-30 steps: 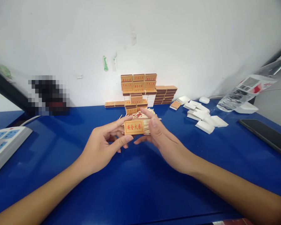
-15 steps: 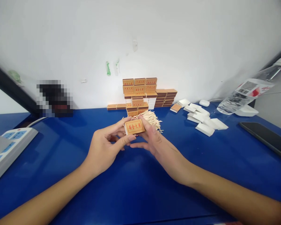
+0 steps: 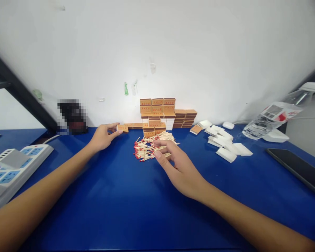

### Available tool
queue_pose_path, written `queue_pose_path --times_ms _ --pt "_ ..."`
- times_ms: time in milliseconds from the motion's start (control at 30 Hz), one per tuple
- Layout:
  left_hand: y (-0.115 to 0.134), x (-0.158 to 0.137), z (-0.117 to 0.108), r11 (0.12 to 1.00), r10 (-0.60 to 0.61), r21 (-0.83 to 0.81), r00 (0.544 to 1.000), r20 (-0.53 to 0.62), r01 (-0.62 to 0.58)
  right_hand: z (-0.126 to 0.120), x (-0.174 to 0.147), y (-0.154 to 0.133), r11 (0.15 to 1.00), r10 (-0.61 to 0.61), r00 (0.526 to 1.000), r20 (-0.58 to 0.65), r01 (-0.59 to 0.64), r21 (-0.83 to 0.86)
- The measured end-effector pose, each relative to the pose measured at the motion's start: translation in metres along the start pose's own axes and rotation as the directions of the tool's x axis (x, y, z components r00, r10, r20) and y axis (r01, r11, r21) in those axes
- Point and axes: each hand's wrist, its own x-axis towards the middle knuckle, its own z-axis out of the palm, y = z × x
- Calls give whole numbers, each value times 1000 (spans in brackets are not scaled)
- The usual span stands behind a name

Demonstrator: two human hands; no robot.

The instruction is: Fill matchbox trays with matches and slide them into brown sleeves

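Observation:
Between the thumb and fingers of my left hand (image 3: 103,135) is an orange matchbox (image 3: 123,129) with red lettering. It is at the left end of a low row of matchboxes (image 3: 133,125) along the wall. My right hand (image 3: 182,168) is over the right side of a heap of red-tipped matches (image 3: 144,150), thumb and fingers apart, with nothing visible in it. Behind the heap rises a stack of matchboxes (image 3: 156,109), and another stack (image 3: 185,118) with brown sides stands to its right.
White matchbox trays (image 3: 225,154) lie in a loose pile at the right, beside a single matchbox (image 3: 196,129). Farther right are a tilted plastic bottle (image 3: 270,115) and a phone (image 3: 296,169). A power strip (image 3: 23,164) lies at the left on the blue table (image 3: 136,206).
My left hand has carried the matchbox left and back to the row by the wall. My right hand has let go of it and is now over the matches. The view has shifted slightly.

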Motion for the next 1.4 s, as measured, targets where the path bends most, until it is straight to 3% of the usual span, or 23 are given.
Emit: queue_pose_path --times_ms 233,433,900,1133,1300,1400 --pt "-17 16 -8 999 -48 -6 997 -62 48 -6 5 0 990 -103 994 -26 100 -104" --pt "-16 17 -12 999 -49 -15 995 -89 48 -6 3 -1 979 -142 990 9 141 -146" --pt "19 36 50 987 143 74 989 -40 -140 -7 4 2 962 -179 983 39 183 -201" --pt "29 32 55 978 119 187 983 -137 -92 -7 2 0 950 -234 972 24 234 -207" --pt "30 37 61 970 111 228 987 -113 -84 -5 2 0 945 -225 974 41 228 -236" --pt "31 38 62 960 115 265 988 -102 -85 -17 11 5 908 -270 960 70 278 -313"
